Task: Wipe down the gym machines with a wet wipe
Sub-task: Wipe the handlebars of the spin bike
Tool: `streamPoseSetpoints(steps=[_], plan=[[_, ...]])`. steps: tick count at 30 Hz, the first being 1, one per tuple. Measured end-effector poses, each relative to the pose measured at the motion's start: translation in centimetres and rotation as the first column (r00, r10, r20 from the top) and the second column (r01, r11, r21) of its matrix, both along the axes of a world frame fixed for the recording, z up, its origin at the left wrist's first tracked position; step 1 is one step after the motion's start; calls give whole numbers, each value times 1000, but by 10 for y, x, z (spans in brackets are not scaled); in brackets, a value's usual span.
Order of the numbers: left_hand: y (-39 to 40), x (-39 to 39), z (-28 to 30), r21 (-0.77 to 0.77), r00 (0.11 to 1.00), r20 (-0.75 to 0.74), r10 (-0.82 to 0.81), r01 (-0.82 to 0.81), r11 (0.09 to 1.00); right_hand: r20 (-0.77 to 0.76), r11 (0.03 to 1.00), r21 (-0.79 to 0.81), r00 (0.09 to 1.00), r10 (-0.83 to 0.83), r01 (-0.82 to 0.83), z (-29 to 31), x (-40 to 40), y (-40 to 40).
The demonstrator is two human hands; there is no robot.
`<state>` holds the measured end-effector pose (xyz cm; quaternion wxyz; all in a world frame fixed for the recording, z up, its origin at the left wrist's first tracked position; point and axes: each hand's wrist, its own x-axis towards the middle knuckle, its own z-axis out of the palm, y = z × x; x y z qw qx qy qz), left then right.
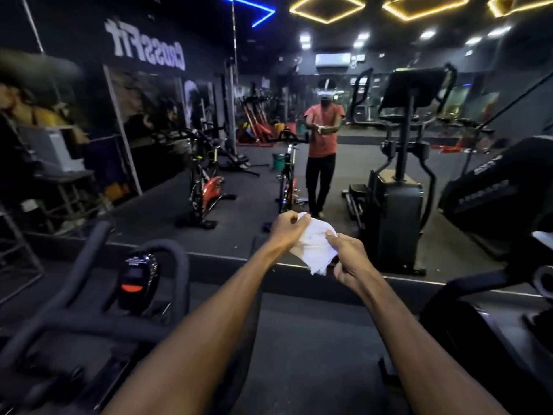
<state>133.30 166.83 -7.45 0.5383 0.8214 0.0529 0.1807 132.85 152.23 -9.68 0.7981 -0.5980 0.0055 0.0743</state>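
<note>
In front of the wall mirror [299, 181], the left hand [287, 232] and right hand [348, 260] both pinch a crumpled white wipe [314, 247], held in the air between them. Left of the mirror's bottom edge and nearer the person stands an exercise bike [98, 298] with a small display [137, 280]. Right of the mirror's lower edge sits another dark machine [493, 333]
</note>
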Motion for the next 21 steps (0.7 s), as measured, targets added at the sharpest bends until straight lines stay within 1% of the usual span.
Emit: streamPoseSetpoints(steps=[2, 5, 7, 9, 10, 12, 13, 14, 15, 16, 17, 18, 19, 21], plan=[[23, -13, -6, 11, 999, 11, 45, -45, 999, -43, 999, 30, 999, 12, -11, -4, -3, 23], [51, -33, -9, 70, 988, 55, 147, -150, 986, -67, 1000, -8, 998, -3, 3, -8, -8, 52], [67, -45, -12, 128, 976, 38, 216, -219, 967, -84, 1000, -13, 996, -13, 12, -8, -13, 70], [78, -54, -17, 134, 964, 31, 266, -267, 954, -121, 999, 21, 992, -41, 44, -9, -20, 86], [82, -59, -21, 122, 956, 26, 293, -294, 948, -111, 996, 18, 990, -85, 87, -11, -22, 93], [88, -67, -29, 98, 944, 16, 330, -330, 939, -45, 977, -100, 980, -195, 189, -19, -24, 103], [91, -70, -33, 83, 945, 7, 327, -327, 942, -12, 956, -192, 974, -228, 222, -23, -28, 107], [92, -73, -36, 64, 950, -2, 311, -310, 949, 39, 933, -279, 974, -224, 226, -31, -29, 113], [94, -75, -39, 46, 955, -1, 295, -295, 954, 107, 909, -371, 981, -163, 191, -34, -35, 121], [95, -79, -42, 44, 958, 4, 285, -285, 957, 173, 881, -451, 983, -68, 140, -38, -41, 131], [96, -81, -45, 47, 958, 10, 287, -287, 957, 224, 855, -512, 974, 36, 86, -39, -48, 141], [96, -85, -45, 50, 954, 10, 299, -299, 953, 262, 830, -553, 960, 95, 68, -41, -50, 150], [98, -87, -47, 37, 947, -1, 322, -322, 946, 255, 807, -586, 961, 107, 66, -40, -50, 158], [100, -90, -53, -14, 934, -37, 354, -355, 935, 270, 774, -620, 961, 59, 127, -37, -48, 164]])
